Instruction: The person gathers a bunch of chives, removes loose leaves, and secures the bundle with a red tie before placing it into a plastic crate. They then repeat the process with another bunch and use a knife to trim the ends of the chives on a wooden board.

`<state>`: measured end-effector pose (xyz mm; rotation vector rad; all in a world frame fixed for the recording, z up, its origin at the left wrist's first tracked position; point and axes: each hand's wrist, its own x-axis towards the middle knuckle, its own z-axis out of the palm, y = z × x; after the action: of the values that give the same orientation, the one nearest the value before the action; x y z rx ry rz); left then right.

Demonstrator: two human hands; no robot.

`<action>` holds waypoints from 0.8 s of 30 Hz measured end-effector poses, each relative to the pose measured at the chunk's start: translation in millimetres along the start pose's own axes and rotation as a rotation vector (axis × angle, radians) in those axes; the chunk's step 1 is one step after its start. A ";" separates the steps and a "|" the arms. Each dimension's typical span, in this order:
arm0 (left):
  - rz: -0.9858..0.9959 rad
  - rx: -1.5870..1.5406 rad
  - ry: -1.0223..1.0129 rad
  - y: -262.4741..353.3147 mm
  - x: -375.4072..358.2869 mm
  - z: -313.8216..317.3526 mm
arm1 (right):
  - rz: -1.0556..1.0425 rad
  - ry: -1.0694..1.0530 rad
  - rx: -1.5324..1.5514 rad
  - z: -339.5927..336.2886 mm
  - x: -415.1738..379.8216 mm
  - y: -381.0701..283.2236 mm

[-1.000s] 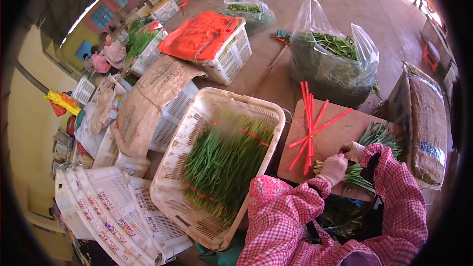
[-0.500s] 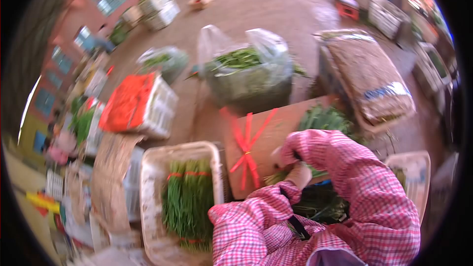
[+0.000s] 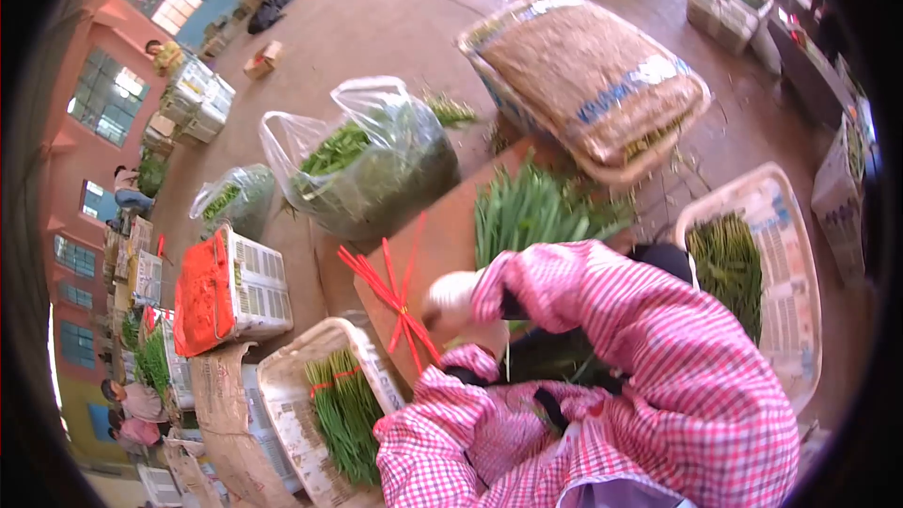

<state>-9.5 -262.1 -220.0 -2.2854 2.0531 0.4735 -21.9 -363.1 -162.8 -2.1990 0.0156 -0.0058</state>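
Note:
Over the brown board [image 3: 381, 296] my right hand [image 3: 450, 293], in a pale glove, is beside a fanned bundle of red ties [image 3: 400, 306]. Its fingers point down and are smeared by motion, so I cannot make out whether they touch anything. Just below it, my left hand [image 3: 487, 334] shows only in part past the checked sleeve, its fingers hidden. Long green leafy stalks [image 3: 531, 212] lie on the far right of the board. More dark greens [image 3: 550, 357] are beneath my arms.
To the left, a crate [image 3: 282, 367] holds bundles tied with red bands; to the right, another crate [image 3: 790, 320] holds green stems. A clear bag of greens [image 3: 376, 165], a covered crate [image 3: 593, 75] and a red-topped crate [image 3: 259, 273] stand beyond. Several people are at the far left.
The view has swung, so the surroundings appear tilted and shifted left. My right hand has moved away from the stems near my left hand toward the red ties.

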 end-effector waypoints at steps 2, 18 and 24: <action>-0.061 -0.031 -0.063 -1.3 0.6 -20.1 | -0.031 0.370 0.248 -23.3 -43.4 -5.9; -0.624 -0.385 -0.298 -19.4 11.7 -26.6 | 0.583 0.320 0.276 69.4 -123.1 -19.4; -0.809 -0.946 -0.189 -10.0 2.1 -32.5 | 0.605 0.672 0.180 98.8 -121.6 -2.6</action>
<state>7.1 -270.2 -191.3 -3.0213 0.6729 1.7090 -142.5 -279.9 -218.6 -1.8421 1.0052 -0.3877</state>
